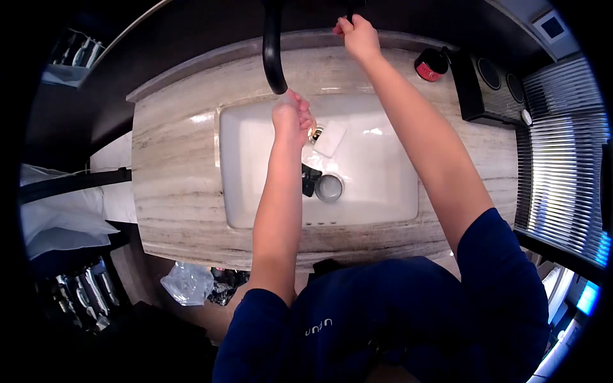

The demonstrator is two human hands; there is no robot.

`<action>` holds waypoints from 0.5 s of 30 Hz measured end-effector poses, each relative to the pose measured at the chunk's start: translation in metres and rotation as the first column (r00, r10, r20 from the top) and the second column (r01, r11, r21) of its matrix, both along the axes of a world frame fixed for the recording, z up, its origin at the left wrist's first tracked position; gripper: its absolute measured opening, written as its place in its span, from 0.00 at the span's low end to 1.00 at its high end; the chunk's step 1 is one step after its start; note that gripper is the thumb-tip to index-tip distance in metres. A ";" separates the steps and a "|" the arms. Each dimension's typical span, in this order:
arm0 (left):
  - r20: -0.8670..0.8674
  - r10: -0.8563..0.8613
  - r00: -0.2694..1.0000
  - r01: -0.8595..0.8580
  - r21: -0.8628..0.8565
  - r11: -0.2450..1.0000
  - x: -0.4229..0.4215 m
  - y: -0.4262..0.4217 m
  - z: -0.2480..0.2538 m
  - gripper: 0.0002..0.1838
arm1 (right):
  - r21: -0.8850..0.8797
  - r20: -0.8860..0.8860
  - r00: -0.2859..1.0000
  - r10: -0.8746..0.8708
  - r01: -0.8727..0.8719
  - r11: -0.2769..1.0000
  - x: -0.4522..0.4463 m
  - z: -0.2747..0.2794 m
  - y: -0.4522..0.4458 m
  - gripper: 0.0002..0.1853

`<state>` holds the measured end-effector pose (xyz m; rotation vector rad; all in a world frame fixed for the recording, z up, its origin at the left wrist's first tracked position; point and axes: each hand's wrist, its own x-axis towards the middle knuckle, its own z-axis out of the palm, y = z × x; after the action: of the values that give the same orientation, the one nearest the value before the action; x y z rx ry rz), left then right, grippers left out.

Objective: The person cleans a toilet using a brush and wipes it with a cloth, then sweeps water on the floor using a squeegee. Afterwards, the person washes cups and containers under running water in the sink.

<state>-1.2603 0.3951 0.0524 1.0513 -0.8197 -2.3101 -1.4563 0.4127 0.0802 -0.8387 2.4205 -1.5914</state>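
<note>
My left hand (293, 119) is under the black faucet spout (273, 57), over the white sink (383, 185). Its fingers are curled, and I cannot make out whether anything is in them. A whitish blur, likely water, shows where the spout meets the hand. My right hand (361, 37) reaches to the wall behind the counter, fingers closed around the black faucet handle (350, 9). In the sink lie a white rectangular block (330, 139) beside the drain (315, 133), a round grey metal cup (329, 187) and a black object (310, 180) partly behind my left forearm.
A streaked stone counter (172, 166) surrounds the sink. At its back right stand a black and red round container (431, 64) and a black box with round discs (488, 86). Below left, a clear plastic bag (188, 283) lies near the floor.
</note>
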 end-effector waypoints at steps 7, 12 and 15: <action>0.143 -0.032 0.989 0.059 -0.190 0.980 0.013 -0.007 -0.035 0.04 | -0.188 -0.221 0.948 -0.230 0.190 0.964 0.015 -0.026 0.018 0.21; 0.854 -0.231 0.465 0.870 -0.393 0.299 0.051 0.013 -0.142 0.14 | 0.064 -0.068 0.992 0.105 -0.101 0.993 0.086 -0.090 0.088 0.09; 0.871 -0.170 0.461 0.886 -0.443 0.133 0.043 0.043 -0.161 0.20 | 0.223 -0.104 0.932 0.347 -0.319 0.921 0.118 -0.116 0.096 0.12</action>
<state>-1.2172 0.4383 -0.1082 0.9926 -2.8846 -1.2203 -1.3384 0.5083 -0.0361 -1.2798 2.3157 -1.1762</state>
